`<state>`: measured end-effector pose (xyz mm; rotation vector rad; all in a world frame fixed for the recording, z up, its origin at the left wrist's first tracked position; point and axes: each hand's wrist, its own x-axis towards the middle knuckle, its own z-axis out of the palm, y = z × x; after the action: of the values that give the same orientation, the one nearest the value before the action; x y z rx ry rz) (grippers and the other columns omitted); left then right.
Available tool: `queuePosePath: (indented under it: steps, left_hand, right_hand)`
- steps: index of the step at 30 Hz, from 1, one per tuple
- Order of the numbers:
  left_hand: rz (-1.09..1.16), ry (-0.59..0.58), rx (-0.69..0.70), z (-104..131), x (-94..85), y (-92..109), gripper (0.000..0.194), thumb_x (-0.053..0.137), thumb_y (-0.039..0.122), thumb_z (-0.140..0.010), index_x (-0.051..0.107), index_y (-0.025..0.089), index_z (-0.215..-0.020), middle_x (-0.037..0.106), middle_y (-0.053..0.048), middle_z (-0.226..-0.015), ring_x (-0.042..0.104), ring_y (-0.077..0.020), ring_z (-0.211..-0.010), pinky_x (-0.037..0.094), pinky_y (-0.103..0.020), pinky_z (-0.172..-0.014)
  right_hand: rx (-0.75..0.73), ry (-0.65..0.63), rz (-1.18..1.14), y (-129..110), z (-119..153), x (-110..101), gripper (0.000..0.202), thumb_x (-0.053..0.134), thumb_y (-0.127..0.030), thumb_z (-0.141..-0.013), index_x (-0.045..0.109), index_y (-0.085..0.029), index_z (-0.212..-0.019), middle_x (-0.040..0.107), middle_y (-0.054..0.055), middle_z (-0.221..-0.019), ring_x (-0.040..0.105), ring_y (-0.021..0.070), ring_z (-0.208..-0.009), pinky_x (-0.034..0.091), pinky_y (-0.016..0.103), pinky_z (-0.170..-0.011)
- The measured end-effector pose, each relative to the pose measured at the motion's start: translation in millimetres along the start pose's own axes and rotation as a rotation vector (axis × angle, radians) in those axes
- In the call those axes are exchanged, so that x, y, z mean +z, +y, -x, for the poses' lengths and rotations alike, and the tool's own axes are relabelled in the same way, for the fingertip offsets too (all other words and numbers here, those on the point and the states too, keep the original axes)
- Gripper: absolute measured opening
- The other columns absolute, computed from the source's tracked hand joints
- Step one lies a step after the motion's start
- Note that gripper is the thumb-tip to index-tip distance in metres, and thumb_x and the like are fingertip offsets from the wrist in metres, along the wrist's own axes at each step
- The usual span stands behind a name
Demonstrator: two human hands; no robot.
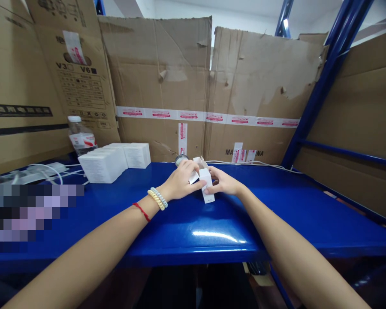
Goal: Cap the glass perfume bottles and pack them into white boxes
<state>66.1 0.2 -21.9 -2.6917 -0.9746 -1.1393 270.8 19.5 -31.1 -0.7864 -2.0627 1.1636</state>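
Observation:
A small white box (208,193) is held upright or slightly tilted just above or on the blue tabletop, in front of me; its flaps (200,162) stand open at the top. My right hand (224,181) is closed around the box's right side, thumb on the front face. From the left, my left hand (182,179) has its thumb against the box and its bent fingers by a white flap (193,177). Whether those fingers hold anything besides the box is hidden. Behind my left hand, a round, shiny, metal-rimmed object (181,159) shows in part.
White boxes (98,166) stand in rows at the left, with a plastic bottle (82,136) behind them. White cables and a power strip (48,171) lie farther left. Cardboard sheets (161,77) wall the back of the blue table (276,210); a blue metal post (321,86) rises at right.

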Motion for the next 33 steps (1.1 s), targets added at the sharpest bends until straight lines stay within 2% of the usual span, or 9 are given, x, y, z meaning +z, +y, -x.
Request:
queuePosePath:
  steps: [10,18,33]
  left_hand:
    - [-0.050,-0.038,0.028,-1.2,-2.8,-1.5,0.033,0.053,0.053,-0.081,0.054,0.020,-0.085,0.056,-0.006,-0.092,0.046,-0.0242,-0.096,0.040,-0.041,-0.089]
    - [-0.017,0.007,0.065,-0.3,-0.4,-3.0,0.038,0.054,0.051,-0.082,0.060,0.017,-0.096,0.054,-0.009,-0.101,0.048,-0.0240,-0.101,0.040,-0.041,-0.093]
    - [0.051,0.053,0.069,0.8,-1.1,3.5,0.029,0.054,0.044,-0.085,0.063,0.018,-0.093,0.054,-0.009,-0.110,0.056,-0.0203,-0.100,0.047,-0.036,-0.089]
  right_hand:
    - [0.005,-0.012,0.009,-1.9,-0.4,0.9,0.069,0.081,-0.026,-0.054,0.046,-0.020,-0.113,0.062,0.004,-0.101,0.059,0.0218,-0.096,0.046,0.040,-0.087]
    - [0.013,-0.005,0.011,0.3,-0.4,0.7,0.070,0.080,-0.025,-0.054,0.045,-0.019,-0.115,0.062,0.004,-0.103,0.059,0.0217,-0.096,0.046,0.039,-0.087]
    - [0.053,0.039,0.015,5.4,1.0,-1.8,0.071,0.082,-0.030,-0.054,0.043,-0.020,-0.112,0.062,0.004,-0.100,0.061,0.0236,-0.096,0.048,0.042,-0.085]
